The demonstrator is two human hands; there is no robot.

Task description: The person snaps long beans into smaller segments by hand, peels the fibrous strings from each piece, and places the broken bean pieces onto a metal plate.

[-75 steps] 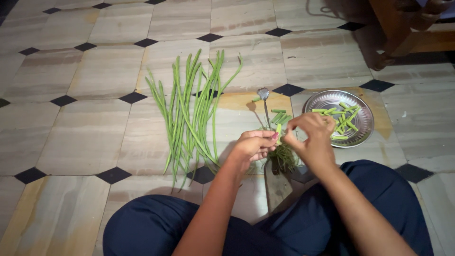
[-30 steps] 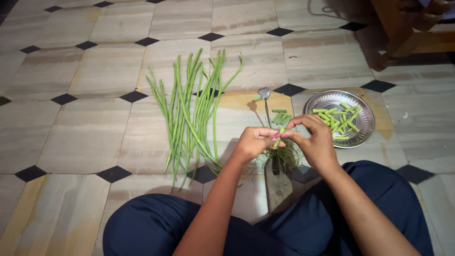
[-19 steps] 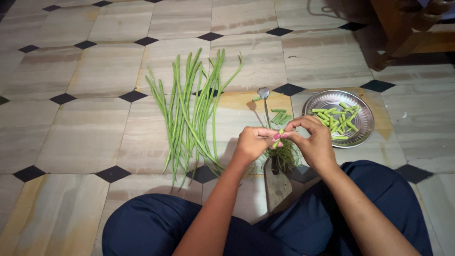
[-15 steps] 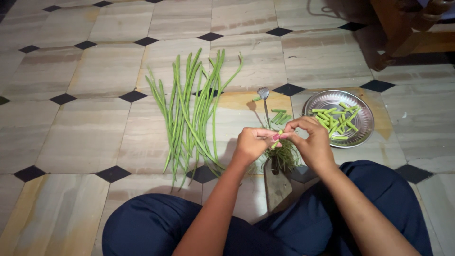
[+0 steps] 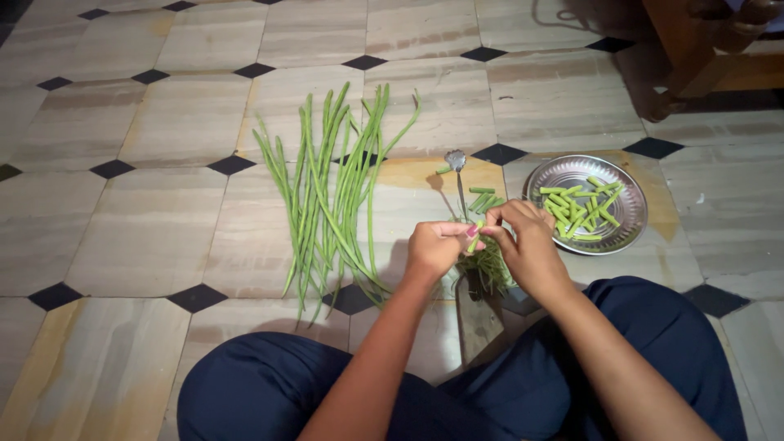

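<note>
My left hand (image 5: 434, 247) and my right hand (image 5: 527, 245) meet over an upright floor cutter blade (image 5: 457, 175), both pinching a short piece of green long bean (image 5: 476, 226). A bundle of long green beans (image 5: 331, 200) lies on the tiled floor to the left of my hands. Cut bean pieces (image 5: 486, 200) lie on the floor just beyond my fingers. To the right stands a round steel plate (image 5: 625, 237) holding several cut bean pieces (image 5: 580, 212). My legs in dark blue trousers frame the cutter's wooden base (image 5: 478, 322).
The floor is beige tile with small black diamond insets (image 5: 196, 296). A wooden furniture leg (image 5: 678, 57) stands at the top right. Green trimmings (image 5: 490, 265) are heaped under my hands.
Both hands have stayed at the blade with only small finger movements. The bean piece between them looks shorter than 2.5 s ago.
</note>
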